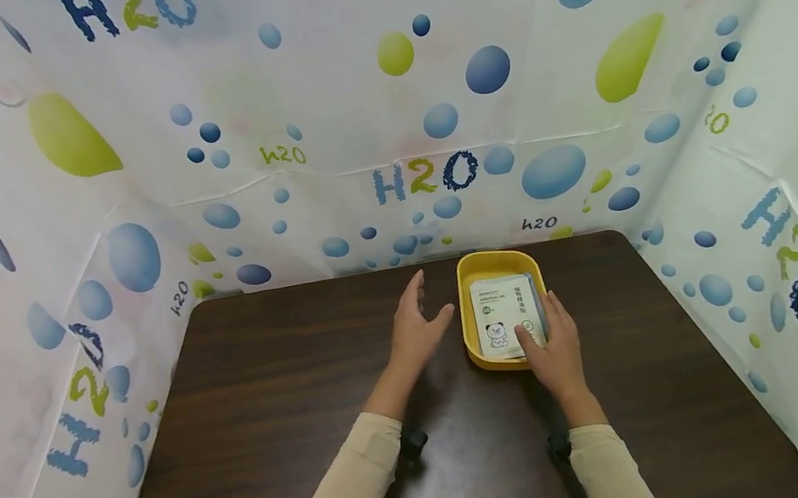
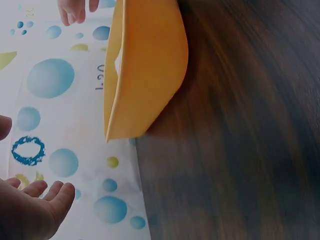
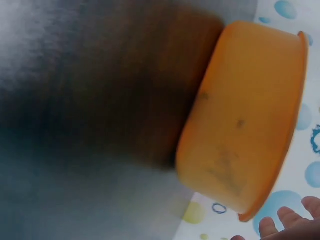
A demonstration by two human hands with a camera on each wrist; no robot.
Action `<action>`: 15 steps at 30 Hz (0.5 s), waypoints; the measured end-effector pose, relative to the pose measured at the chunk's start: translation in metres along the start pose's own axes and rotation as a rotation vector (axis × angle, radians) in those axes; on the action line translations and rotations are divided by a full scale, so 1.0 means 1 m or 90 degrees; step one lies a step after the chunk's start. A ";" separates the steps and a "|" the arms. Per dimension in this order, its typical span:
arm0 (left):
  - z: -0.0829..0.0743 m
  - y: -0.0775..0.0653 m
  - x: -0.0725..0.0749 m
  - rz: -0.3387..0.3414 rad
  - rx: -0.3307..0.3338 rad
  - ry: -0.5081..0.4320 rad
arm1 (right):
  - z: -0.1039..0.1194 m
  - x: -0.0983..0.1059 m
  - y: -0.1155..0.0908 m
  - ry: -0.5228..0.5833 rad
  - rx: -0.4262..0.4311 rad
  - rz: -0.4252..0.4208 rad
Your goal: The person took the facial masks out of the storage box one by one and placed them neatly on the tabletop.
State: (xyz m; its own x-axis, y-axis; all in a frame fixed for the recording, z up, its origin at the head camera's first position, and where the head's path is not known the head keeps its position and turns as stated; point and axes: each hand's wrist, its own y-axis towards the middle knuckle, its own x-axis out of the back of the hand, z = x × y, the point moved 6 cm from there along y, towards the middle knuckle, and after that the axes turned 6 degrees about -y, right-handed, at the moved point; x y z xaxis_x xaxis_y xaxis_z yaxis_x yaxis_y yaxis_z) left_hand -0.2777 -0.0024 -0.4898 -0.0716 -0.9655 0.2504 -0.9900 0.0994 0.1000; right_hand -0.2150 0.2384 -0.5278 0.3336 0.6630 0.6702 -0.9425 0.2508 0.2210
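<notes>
A yellow plastic tub stands near the far edge of the table; its side wall fills much of both wrist views. Inside it lies a stack of flat white packets with green print and a bear drawing. My left hand is left of the tub, apart from it, thumb and fingers spread and holding nothing. At the tub's right front, my right hand hovers with its thumb over the packets and its fingers extended along the right rim. In the right wrist view its fingertips appear beside the rim.
The dark wood-grain table extends on both sides of the tub. A white cloth with blue and green drops and H2O lettering hangs behind and at the sides. Dark wrist cameras sit under the sleeves.
</notes>
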 end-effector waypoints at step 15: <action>0.016 0.007 -0.053 0.092 0.059 -0.103 | -0.029 -0.012 -0.014 -0.001 -0.039 0.008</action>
State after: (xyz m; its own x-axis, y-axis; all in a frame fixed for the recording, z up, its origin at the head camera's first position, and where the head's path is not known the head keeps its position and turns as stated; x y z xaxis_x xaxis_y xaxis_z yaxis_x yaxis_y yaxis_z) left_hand -0.2827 0.0452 -0.5174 -0.2250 -0.9695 0.0972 -0.9743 0.2245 -0.0168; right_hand -0.2052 0.2469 -0.5593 0.3219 0.6648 0.6741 -0.9433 0.2859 0.1685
